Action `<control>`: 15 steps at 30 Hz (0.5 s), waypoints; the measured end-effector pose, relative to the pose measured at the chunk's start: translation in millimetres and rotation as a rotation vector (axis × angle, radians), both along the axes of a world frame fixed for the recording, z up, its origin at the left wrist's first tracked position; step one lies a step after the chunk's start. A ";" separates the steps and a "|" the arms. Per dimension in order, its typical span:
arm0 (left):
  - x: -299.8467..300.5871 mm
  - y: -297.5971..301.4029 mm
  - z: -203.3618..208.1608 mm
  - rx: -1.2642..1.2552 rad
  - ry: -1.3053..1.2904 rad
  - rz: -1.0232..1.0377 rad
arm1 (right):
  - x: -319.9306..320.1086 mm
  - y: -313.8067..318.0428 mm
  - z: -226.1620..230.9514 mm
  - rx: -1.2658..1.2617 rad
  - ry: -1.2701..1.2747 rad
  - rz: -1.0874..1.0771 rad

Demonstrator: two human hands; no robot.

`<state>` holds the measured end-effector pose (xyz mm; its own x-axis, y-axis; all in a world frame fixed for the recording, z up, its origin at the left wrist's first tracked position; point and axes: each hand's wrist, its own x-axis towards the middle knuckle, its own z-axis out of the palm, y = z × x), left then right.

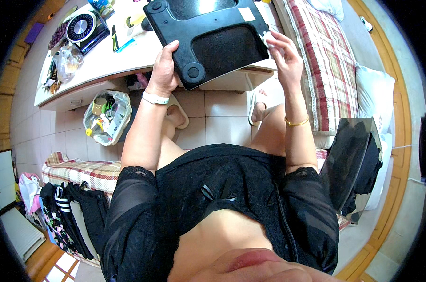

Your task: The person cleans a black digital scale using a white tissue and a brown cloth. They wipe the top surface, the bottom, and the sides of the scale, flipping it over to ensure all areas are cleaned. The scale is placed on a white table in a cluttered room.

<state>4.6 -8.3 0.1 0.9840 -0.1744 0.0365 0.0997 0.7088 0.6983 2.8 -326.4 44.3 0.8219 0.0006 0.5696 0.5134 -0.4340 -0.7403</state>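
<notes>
Head view, items listed left to right.

Round black desk fan (82, 27): lying on the white worktop (104, 66), near a clear bag (68, 62) of small items.

Plastic bag of bottles (107, 117): sitting on the tiled floor under the worktop edge.

Left hand (163, 70): fingers clamped on the lower left edge of the black flat scale (212, 35), thumb lying on its underside near a round foot (192, 73). A white band is circling the wrist.

Black flat scale: being held underside-up, tilted over the worktop edge, between both hands.

Right hand (284, 58): fingers pinched together at the scale's right edge on a small pale piece (268, 37); what it is I cannot tell.

Step, as judged: the underside is being inspected or worked at. The next move is calling for a steady left grip and fine fingertip work at that edge.

Plaid bed (321, 61): lying at right.
</notes>
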 end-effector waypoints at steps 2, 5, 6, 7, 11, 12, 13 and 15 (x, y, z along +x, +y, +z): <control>1.5 2.7 0.5 0.007 -0.031 0.030 | 21.7 -1.4 -1.1 -0.187 -0.122 -0.056; 1.3 6.8 0.1 0.056 -0.047 0.076 | 37.4 6.8 9.1 -0.271 -0.090 -0.170; 1.1 9.9 1.1 0.058 -0.046 0.078 | 47.5 4.6 11.0 -0.168 0.013 -0.202; -0.5 12.4 3.4 0.063 -0.017 0.083 | 57.7 0.5 12.1 -0.066 0.120 -0.238; -16.8 22.8 35.1 0.000 0.001 0.230 | 86.9 -18.3 -22.4 0.517 0.193 -0.091; -13.4 34.1 33.0 -0.070 -0.061 0.252 | 86.5 -16.9 -34.8 0.515 0.207 0.007; -15.5 44.3 36.4 0.040 -0.065 0.396 | 77.9 -3.9 -43.8 0.574 0.360 0.102; -13.7 59.5 47.0 -0.030 -0.016 0.510 | 71.6 10.9 -69.9 0.369 0.361 0.096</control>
<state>-9.1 51.2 47.1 0.9429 0.3294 0.0503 -0.2750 0.6843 0.6754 74.5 -315.5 -25.5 0.9720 -0.0613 0.2267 0.2220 -0.0748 -0.9722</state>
